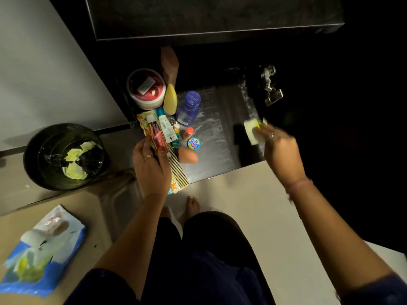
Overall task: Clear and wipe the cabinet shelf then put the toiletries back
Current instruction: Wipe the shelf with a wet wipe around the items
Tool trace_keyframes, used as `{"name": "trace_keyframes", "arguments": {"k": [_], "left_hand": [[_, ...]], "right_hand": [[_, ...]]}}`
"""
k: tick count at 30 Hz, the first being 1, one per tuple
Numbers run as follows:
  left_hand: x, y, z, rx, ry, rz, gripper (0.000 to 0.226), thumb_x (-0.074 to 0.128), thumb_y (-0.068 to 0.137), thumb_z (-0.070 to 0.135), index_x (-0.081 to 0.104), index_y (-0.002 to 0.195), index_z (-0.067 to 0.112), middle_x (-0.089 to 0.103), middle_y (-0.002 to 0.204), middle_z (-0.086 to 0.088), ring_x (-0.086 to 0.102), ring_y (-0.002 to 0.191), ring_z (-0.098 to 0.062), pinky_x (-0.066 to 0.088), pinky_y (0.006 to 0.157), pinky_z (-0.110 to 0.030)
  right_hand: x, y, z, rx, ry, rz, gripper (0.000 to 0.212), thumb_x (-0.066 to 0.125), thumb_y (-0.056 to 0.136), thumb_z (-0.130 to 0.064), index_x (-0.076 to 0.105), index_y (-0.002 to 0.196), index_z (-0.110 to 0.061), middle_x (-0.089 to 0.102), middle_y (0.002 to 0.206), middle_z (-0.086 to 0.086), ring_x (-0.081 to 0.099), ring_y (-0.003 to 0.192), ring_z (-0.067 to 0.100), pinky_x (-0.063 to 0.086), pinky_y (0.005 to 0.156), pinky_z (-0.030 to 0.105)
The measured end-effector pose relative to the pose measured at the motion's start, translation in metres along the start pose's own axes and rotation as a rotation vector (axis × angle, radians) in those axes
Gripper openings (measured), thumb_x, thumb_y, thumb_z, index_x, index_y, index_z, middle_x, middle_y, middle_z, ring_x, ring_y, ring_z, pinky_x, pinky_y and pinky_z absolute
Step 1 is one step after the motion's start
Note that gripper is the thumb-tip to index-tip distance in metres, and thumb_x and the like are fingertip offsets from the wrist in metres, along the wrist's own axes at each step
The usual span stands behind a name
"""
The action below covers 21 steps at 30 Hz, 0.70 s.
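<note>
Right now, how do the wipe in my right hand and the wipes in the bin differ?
The wipe in the right hand is folded into a neat pad; the wipes in the bin lie crumpled and loose. The held wipe is pressed at the right edge of the shelf; the binned wipes rest at the bottom of the black bin, on the floor to the left. There is one in the hand, and several in the bin. All are pale yellow.

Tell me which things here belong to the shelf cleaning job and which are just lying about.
Job: yellow wipe in right hand; shelf; red tube in left hand; comb; purple bottle; red-lidded jar.
Lying about: bin holding used wipes; wipes packet.
</note>
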State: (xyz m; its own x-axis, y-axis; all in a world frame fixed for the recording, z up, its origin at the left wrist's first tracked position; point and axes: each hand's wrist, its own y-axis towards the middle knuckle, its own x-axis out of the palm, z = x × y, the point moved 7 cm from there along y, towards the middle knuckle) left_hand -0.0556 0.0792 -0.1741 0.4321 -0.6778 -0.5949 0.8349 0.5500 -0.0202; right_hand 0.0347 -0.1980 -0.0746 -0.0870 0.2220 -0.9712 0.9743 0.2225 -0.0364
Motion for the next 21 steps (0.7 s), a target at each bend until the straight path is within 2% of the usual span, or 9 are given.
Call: {"name": "trace_keyframes", "arguments": {"k": [2,4,8,12,16,18,21], "left_hand": [[0.0,0.0,0.001,0.005,0.0,0.005,0.049,0.041,0.091,0.029,0.051,0.127,-0.003,0.05,0.126,-0.022,0.047,0.115,-0.031,0.038,0.096,-0.034],[-0.001,-0.001,0.001,0.012,-0.003,0.009,0.048,0.042,0.091,0.028,0.05,0.127,-0.002,0.049,0.126,-0.022,0.047,0.115,-0.029,0.037,0.096,-0.032],[-0.001,-0.002,0.0,0.012,-0.006,0.02,0.047,0.042,0.093,0.029,0.049,0.129,0.0,0.048,0.127,-0.02,0.045,0.117,-0.027,0.036,0.098,-0.032],[0.001,-0.001,-0.001,0.01,0.0,0.016,0.049,0.04,0.093,0.032,0.048,0.13,0.0,0.047,0.128,-0.019,0.045,0.119,-0.028,0.035,0.099,-0.032],[-0.001,-0.003,0.001,0.013,-0.002,0.017,0.047,0.041,0.093,0.029,0.049,0.129,-0.001,0.047,0.129,-0.02,0.043,0.119,-0.026,0.029,0.099,-0.022],[-0.001,-0.003,0.0,0.006,-0.009,0.014,0.048,0.041,0.093,0.03,0.048,0.129,-0.001,0.047,0.128,-0.021,0.043,0.119,-0.028,0.033,0.1,-0.029],[-0.001,-0.002,0.0,0.006,-0.006,0.007,0.05,0.04,0.093,0.031,0.048,0.129,-0.001,0.047,0.128,-0.022,0.045,0.118,-0.03,0.037,0.098,-0.035]], "right_hand": [[-0.007,0.048,-0.011,0.013,0.061,0.048,0.035,0.044,0.092,-0.01,0.061,0.121,-0.002,0.053,0.133,0.018,0.05,0.125,0.028,0.033,0.111,0.031],[0.0,0.099,-0.022,-0.001,0.059,0.049,0.035,0.044,0.093,-0.005,0.057,0.125,-0.002,0.049,0.138,0.016,0.043,0.13,0.027,0.03,0.112,0.031],[0.045,0.161,-0.018,0.113,-0.112,-0.139,0.035,0.035,0.092,0.002,0.055,0.122,0.005,0.054,0.124,0.026,0.052,0.115,0.039,0.04,0.098,0.042],[0.074,0.161,-0.007,0.135,-0.179,-0.197,0.044,0.029,0.095,0.0,0.041,0.137,-0.004,0.043,0.137,0.024,0.047,0.121,0.041,0.04,0.098,0.046],[0.079,0.143,0.007,0.148,-0.088,-0.185,0.056,0.028,0.094,0.005,0.024,0.147,-0.011,0.02,0.155,0.013,0.028,0.138,0.033,0.027,0.111,0.036],[0.079,0.124,0.01,0.179,-0.02,-0.179,0.055,0.027,0.095,0.006,0.024,0.147,-0.011,0.017,0.156,0.008,0.024,0.141,0.026,0.02,0.113,0.027],[0.079,0.089,0.012,0.199,0.06,-0.16,0.052,0.026,0.097,0.002,0.032,0.145,-0.015,0.021,0.156,0.003,0.028,0.14,0.025,0.022,0.113,0.031]]}}
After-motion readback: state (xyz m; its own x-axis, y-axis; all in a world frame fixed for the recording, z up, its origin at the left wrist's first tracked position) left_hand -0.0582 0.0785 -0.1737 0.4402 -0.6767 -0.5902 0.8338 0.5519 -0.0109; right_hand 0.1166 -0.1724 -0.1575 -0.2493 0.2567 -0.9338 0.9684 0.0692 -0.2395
